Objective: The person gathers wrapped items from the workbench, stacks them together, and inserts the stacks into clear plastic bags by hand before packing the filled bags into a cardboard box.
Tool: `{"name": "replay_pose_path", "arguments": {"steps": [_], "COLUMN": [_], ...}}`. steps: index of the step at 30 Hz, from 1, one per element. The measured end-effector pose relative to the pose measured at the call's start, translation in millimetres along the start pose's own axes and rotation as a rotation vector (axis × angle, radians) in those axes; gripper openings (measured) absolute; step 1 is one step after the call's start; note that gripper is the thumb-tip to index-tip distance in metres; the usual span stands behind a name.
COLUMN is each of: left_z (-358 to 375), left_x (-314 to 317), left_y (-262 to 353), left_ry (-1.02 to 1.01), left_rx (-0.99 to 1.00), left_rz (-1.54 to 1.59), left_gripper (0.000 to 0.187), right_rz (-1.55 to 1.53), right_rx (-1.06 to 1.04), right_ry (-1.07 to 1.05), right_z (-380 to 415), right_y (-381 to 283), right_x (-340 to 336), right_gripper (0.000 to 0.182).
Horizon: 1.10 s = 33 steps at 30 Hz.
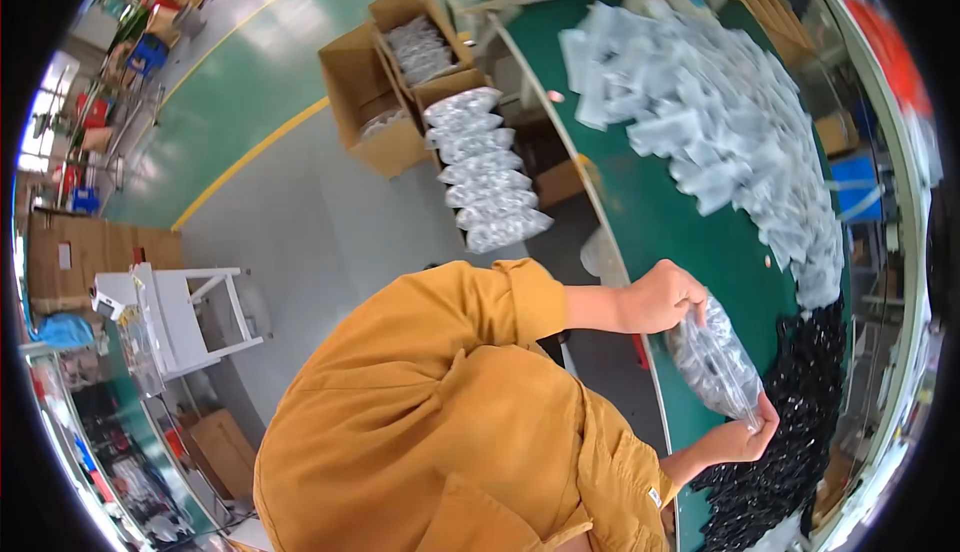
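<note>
A filled clear plastic bag [712,357] is stretched between my two hands over the green tabletop. My left hand [662,297] has its fingers closed on the bag's upper end. At the lower end, my right hand [742,438] pinches the gathered plastic. Something greyish and dark shows through the film, but I cannot make out what it is. Just beyond the bag lies a heap of shiny black items [800,402], perhaps cables. A large pile of small translucent white packets [710,112] covers the far part of the green table [625,197].
Left of the table, an open carton has a row of filled clear bags [485,172] standing in it. Another open cardboard box [365,77] and a box of bagged items [420,47] are beside it. A white frame stand [180,317] stands on the floor behind me.
</note>
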State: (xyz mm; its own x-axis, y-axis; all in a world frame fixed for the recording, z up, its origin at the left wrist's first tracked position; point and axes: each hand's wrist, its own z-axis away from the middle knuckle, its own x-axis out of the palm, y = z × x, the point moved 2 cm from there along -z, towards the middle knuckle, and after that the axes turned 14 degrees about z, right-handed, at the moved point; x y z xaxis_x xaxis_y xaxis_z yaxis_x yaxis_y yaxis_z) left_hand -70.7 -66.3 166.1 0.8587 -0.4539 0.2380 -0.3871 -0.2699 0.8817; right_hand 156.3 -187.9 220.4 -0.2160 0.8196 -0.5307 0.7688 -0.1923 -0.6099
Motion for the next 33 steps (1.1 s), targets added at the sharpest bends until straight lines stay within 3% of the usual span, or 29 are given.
{"name": "replay_pose_path", "arguments": {"steps": [3,4,5,6,8,11,12,15,16,17,20,26,30,33], "left_z": [54,72,89,106,139,185,199,228,234,239,248,258,278,291], "left_x": [-97,-132,-162,-195,-253,-325,-349,-428,-454,-482,-580,-761,-843,-889], "left_y": [72,95,124,149,184,229,233,232,227,220,192,117,72,31], "left_ry": [0.145,0.189,0.271,0.304,0.469,0.708,0.747,0.886,0.936,0.971,1.052,1.180,1.280,1.246], "left_rx": [0.081,0.057,-0.111,-0.122,-0.122,-0.136,-0.111,-0.159,-0.199,-0.224,-0.278,-0.299,-0.493,-0.553], "left_rz": [-0.019,-0.005,0.121,0.069,0.029,-0.074,-0.151,-0.348,-0.404,-0.426,-0.461,-0.519,-0.465,-0.570], "left_gripper": [0.024,0.024,0.025,0.028,0.028,0.032,0.033,0.032,0.032,0.032,0.031,0.025,0.024,0.023], "right_rz": [-0.110,-0.122,-0.178,-0.156,-0.319,-0.362,-0.325,-0.486,-0.400,-0.426,-0.486,-0.353,-0.270,-0.059], "right_rx": [-0.074,-0.119,-0.147,-0.326,-0.293,-0.408,-0.468,-0.513,-0.508,-0.430,-0.605,-0.574,-0.666,-0.711], "right_ry": [-0.129,-0.187,-0.265,-0.276,-0.521,-0.778,-0.826,-0.996,-1.063,-1.140,-1.086,-1.202,-1.199,-1.245], "right_z": [44,56,75,91,123,173,188,240,254,272,324,421,486,522], "right_y": [-99,-130,-175,-214,-266,-331,-349,-400,-418,-427,-464,-534,-551,-558], "right_x": [29,41,54,69,103,159,181,259,284,319,423,608,700,757], "right_gripper": [0.021,0.021,0.020,0.019,0.020,0.030,0.023,0.025,0.025,0.025,0.022,0.027,0.028,0.025]}}
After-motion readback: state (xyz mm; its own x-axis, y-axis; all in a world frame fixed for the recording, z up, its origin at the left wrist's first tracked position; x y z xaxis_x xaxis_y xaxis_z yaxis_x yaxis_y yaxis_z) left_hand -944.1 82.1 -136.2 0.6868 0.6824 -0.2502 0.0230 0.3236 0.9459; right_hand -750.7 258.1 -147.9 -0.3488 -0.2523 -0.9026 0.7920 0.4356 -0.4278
